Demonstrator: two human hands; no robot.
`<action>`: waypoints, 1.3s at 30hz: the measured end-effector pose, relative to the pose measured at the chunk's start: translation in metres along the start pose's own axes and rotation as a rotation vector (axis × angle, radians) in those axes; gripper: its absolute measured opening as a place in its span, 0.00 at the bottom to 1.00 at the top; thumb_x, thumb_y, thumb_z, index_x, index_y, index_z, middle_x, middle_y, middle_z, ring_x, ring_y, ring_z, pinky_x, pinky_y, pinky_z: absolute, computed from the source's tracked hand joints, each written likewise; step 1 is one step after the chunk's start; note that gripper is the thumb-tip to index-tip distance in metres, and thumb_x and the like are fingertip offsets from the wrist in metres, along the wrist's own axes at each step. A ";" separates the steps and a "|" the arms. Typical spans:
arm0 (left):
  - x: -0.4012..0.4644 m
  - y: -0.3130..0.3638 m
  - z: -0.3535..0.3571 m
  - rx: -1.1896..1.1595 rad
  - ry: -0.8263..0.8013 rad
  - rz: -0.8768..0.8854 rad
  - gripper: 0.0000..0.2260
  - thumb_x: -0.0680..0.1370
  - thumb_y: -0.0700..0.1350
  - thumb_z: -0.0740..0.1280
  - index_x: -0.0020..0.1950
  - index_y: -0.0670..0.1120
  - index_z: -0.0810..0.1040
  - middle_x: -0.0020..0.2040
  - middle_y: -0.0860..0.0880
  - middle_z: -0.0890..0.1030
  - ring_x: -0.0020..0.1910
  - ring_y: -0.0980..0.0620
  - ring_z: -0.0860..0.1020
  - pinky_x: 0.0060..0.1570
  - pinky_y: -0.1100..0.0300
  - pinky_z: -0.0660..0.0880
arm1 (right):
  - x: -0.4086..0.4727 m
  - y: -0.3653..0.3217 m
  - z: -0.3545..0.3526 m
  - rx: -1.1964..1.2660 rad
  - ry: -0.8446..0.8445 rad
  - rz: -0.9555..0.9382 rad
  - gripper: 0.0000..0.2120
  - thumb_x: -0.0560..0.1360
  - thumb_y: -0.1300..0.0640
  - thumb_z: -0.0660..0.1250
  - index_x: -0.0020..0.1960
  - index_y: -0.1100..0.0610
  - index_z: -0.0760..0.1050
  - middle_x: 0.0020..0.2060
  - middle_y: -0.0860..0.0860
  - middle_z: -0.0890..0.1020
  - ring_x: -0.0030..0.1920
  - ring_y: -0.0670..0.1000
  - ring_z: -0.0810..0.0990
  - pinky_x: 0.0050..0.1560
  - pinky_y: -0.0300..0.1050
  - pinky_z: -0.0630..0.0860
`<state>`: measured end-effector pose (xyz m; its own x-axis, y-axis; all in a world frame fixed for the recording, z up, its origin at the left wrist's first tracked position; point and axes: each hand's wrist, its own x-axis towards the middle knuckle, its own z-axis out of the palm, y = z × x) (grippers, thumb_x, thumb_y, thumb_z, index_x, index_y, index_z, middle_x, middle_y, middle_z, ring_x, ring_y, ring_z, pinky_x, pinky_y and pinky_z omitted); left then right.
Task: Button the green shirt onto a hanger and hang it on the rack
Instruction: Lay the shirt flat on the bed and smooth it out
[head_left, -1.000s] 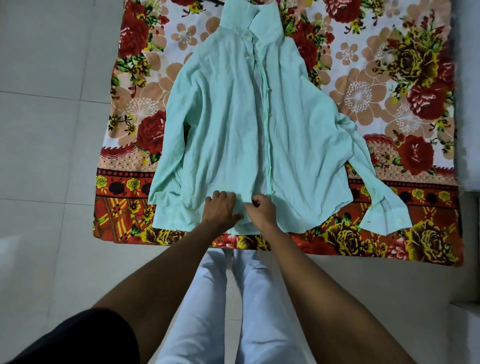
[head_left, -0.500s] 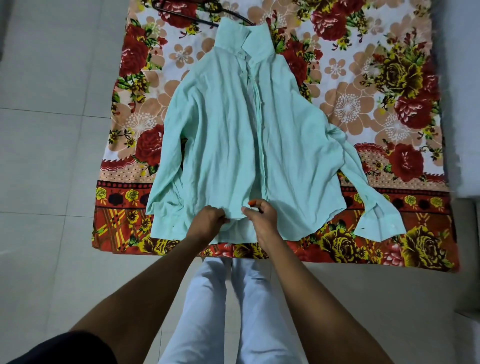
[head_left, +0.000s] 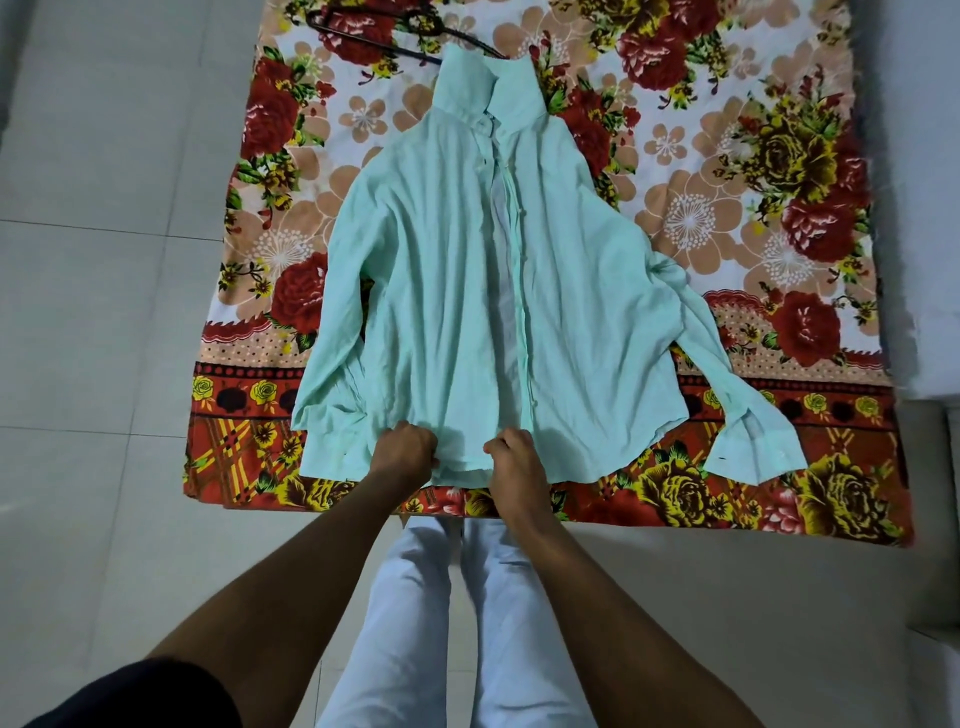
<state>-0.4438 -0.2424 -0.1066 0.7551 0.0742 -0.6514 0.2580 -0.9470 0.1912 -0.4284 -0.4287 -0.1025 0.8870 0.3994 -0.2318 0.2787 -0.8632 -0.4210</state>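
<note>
Both hands, left (head_left: 405, 448) and right (head_left: 511, 452), apparently pinch the shirt (head_left: 447, 291) hem; its placket runs straight away from the fingers toward the hanger (head_left: 384, 39).

Thin matt cloth shirt (head_left: 441, 291), glossy floor tiles (head_left: 104, 322)

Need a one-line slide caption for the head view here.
Both hands, left hand and right hand, grip the hem of the green shirt spread on a floral sheet, hanger beyond collar.

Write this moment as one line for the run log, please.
left hand: grips green shirt hem | right hand: grips hem | hanger: beside collar | front: open
</note>
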 end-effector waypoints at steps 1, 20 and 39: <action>0.001 0.000 0.001 0.027 -0.011 -0.009 0.10 0.79 0.48 0.70 0.58 0.46 0.84 0.56 0.42 0.83 0.60 0.42 0.78 0.58 0.53 0.74 | -0.003 -0.001 0.002 -0.035 -0.026 -0.004 0.14 0.67 0.78 0.68 0.49 0.66 0.83 0.47 0.58 0.81 0.53 0.61 0.80 0.43 0.54 0.83; 0.018 0.018 -0.016 -0.046 0.142 0.193 0.24 0.78 0.55 0.67 0.70 0.46 0.70 0.63 0.43 0.74 0.63 0.40 0.73 0.59 0.46 0.72 | 0.047 0.013 0.007 -0.036 -0.337 0.293 0.19 0.77 0.57 0.70 0.67 0.54 0.73 0.63 0.54 0.77 0.64 0.59 0.76 0.61 0.57 0.78; 0.017 -0.007 0.002 0.190 -0.130 0.059 0.17 0.77 0.47 0.65 0.65 0.50 0.79 0.64 0.44 0.78 0.68 0.42 0.71 0.67 0.49 0.67 | 0.018 0.032 0.005 0.550 -0.023 0.587 0.08 0.76 0.58 0.72 0.44 0.56 0.73 0.36 0.50 0.77 0.35 0.51 0.75 0.36 0.47 0.72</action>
<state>-0.4338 -0.2354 -0.1205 0.6785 -0.0124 -0.7345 0.0881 -0.9913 0.0982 -0.4054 -0.4478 -0.1248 0.8232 -0.0609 -0.5645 -0.4570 -0.6611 -0.5951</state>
